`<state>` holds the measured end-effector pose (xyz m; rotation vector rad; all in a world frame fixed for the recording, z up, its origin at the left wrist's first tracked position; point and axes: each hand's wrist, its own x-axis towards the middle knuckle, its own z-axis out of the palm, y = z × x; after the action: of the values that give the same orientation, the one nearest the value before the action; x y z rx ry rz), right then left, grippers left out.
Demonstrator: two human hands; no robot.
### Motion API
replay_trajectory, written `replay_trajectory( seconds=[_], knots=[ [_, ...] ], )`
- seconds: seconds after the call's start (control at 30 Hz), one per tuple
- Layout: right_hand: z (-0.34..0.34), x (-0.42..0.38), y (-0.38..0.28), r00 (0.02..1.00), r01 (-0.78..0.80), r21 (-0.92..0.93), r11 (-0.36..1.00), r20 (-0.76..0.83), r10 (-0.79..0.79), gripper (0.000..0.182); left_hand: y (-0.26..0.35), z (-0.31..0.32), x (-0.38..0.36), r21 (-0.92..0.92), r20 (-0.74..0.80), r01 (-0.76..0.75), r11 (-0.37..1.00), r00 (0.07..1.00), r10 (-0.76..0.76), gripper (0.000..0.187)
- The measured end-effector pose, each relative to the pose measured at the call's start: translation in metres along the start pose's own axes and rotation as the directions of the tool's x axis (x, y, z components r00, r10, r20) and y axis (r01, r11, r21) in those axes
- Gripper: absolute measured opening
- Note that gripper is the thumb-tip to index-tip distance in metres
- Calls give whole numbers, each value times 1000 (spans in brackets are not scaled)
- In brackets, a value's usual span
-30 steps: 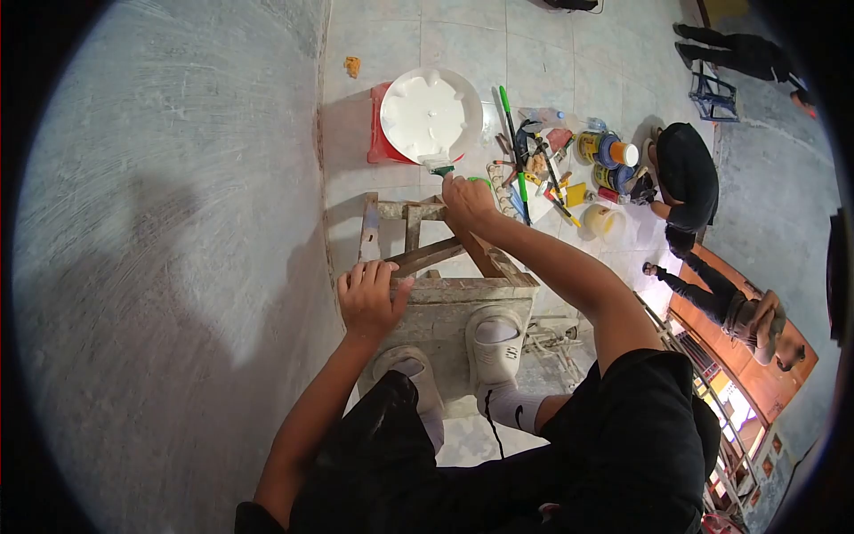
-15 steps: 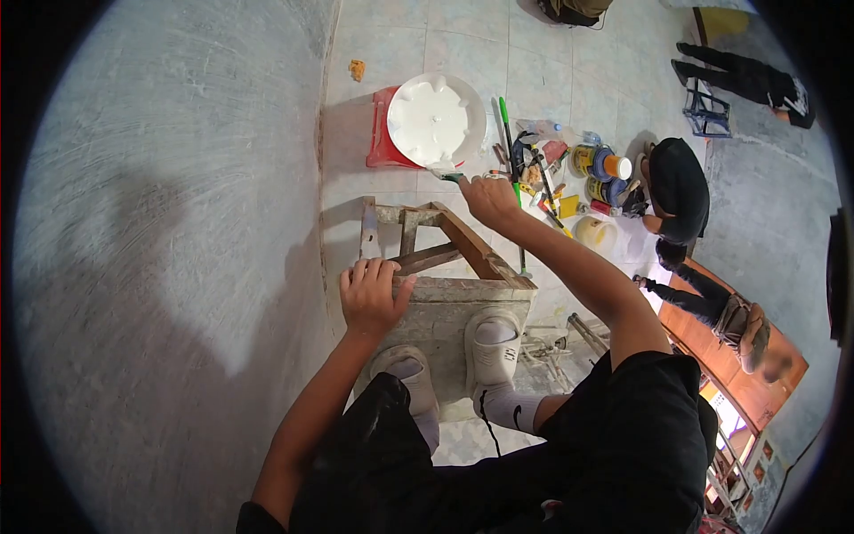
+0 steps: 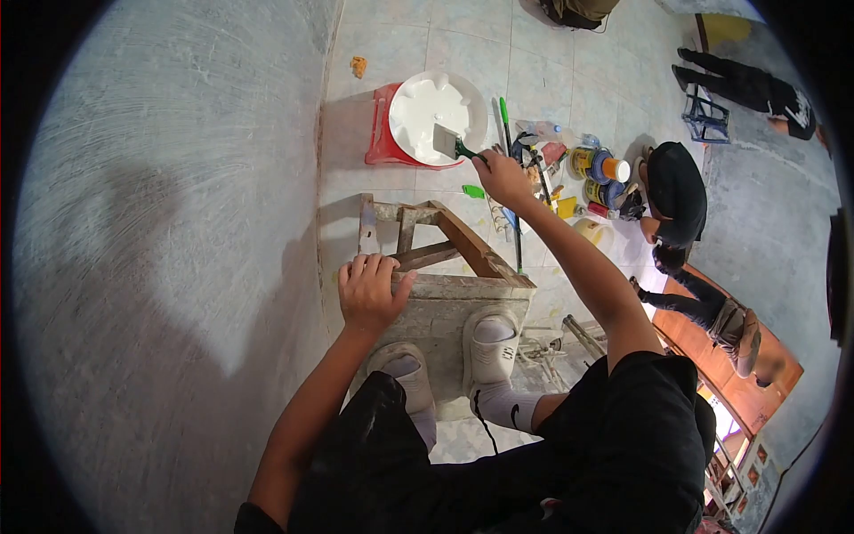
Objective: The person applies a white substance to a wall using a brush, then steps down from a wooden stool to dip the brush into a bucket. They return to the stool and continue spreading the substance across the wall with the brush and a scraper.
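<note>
My right hand (image 3: 505,181) is closed round the dark green handle of a paintbrush (image 3: 447,141). The brush's pale, broad bristles lie over the lower right part of a white basin (image 3: 418,111) of white paint. That basin rests on a red stool (image 3: 381,142). My left hand (image 3: 369,289) lies with fingers spread on the top edge of a worn wooden stand (image 3: 454,287), its thumb apart. Both my feet, in light slippers (image 3: 492,349), are on the stand's boards.
A grey wall (image 3: 205,205) rises along the left. Paint cans (image 3: 583,164), a bottle (image 3: 544,130) and several tools lie on the floor right of the basin. One person (image 3: 678,191) crouches beside the cans; two others are farther right. An orange-brown board (image 3: 765,387) is at lower right.
My right hand has shifted slightly right and turned the brush, whose bristles now show over the basin. A green object on the floor has come into view below it. My left hand stays put.
</note>
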<state>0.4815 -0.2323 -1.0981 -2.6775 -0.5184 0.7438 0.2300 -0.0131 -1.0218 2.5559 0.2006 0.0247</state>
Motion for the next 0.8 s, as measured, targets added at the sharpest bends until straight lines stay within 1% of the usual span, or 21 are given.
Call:
replay_trajectory(
  seconds=[0.03, 0.07, 0.13, 0.17, 0.23, 0.27, 0.3, 0.37, 0.5, 0.63, 0.8],
  knots=[
    [10, 0, 8, 998, -61, 106, 992, -3, 62, 37, 0, 0, 0, -2, 3, 3, 1000, 1000, -3, 29],
    [22, -1, 15, 998, -62, 106, 992, -3, 63, 37, 0, -1, 0, -4, 8, 6, 1000, 1000, -6, 29],
    [46, -4, 32, 970, -242, 274, 931, 101, 223, 46, 0, 1, -1, -5, 0, 1, 1000, 1000, -1, 29],
    [58, -7, 39, 970, -243, 274, 930, 100, 224, 46, 0, 2, -1, -5, -10, -4, 1000, 1000, 4, 29],
    [84, -17, 51, 917, -399, 292, 869, 156, 368, 53, 0, 1, 0, -1, -9, 0, 1000, 1000, 0, 29],
    [97, -22, 57, 872, -488, 331, 808, 222, 436, 56, 0, 1, 0, 2, -7, 6, 1000, 1000, -6, 29],
    [100, -28, 56, 872, -488, 332, 807, 223, 436, 56, 0, 0, -1, 2, -6, 6, 1000, 1000, -6, 29],
    [106, -37, 55, 828, -560, 338, 757, 267, 494, 57, 0, 1, 0, -9, -19, 12, 1000, 1000, -12, 29],
    [117, -44, 54, 827, -563, 328, 759, 204, 525, 55, 2, 3, -1, -35, -23, 21, 999, 1000, -22, 27],
    [111, -45, 48, 817, -574, 354, 738, 179, 549, 54, 3, 0, 1, -23, -11, 35, 999, 999, -36, 26],
    [100, -48, 51, 838, -540, 368, 757, 151, 525, 53, 2, 1, 1, -19, -15, 29, 999, 999, -30, 27]
  ],
)
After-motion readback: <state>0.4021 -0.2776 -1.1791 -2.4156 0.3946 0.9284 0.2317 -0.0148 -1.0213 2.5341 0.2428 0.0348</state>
